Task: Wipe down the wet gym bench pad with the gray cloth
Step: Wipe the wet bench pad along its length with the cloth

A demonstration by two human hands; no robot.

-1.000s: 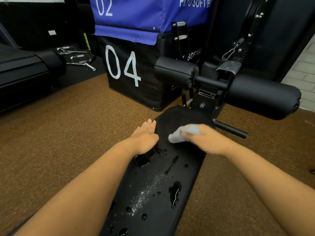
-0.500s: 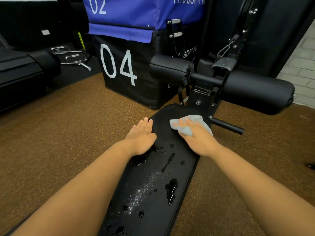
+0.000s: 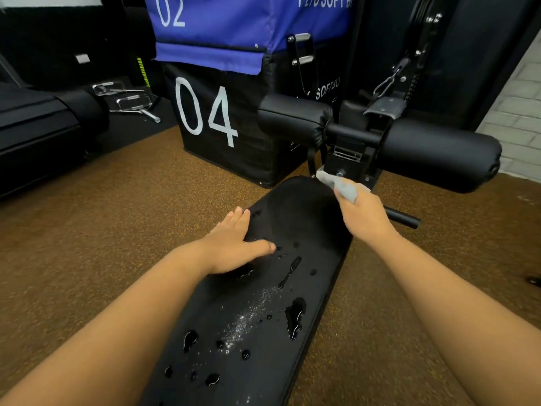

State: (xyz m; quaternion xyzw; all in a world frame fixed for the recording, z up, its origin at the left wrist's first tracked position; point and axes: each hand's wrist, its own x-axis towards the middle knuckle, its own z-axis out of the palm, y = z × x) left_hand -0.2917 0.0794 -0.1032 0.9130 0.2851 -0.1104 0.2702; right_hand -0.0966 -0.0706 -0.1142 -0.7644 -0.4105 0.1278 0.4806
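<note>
The right hand (image 3: 364, 213) has its grip closed around the bunched gray cloth (image 3: 341, 186), at the far right corner of the long black padded gym bench pad (image 3: 263, 332). The left hand (image 3: 234, 244) rests flat, fingers straight, on the pad's left edge. Water droplets (image 3: 295, 315) bead along the pad's near half.
</note>
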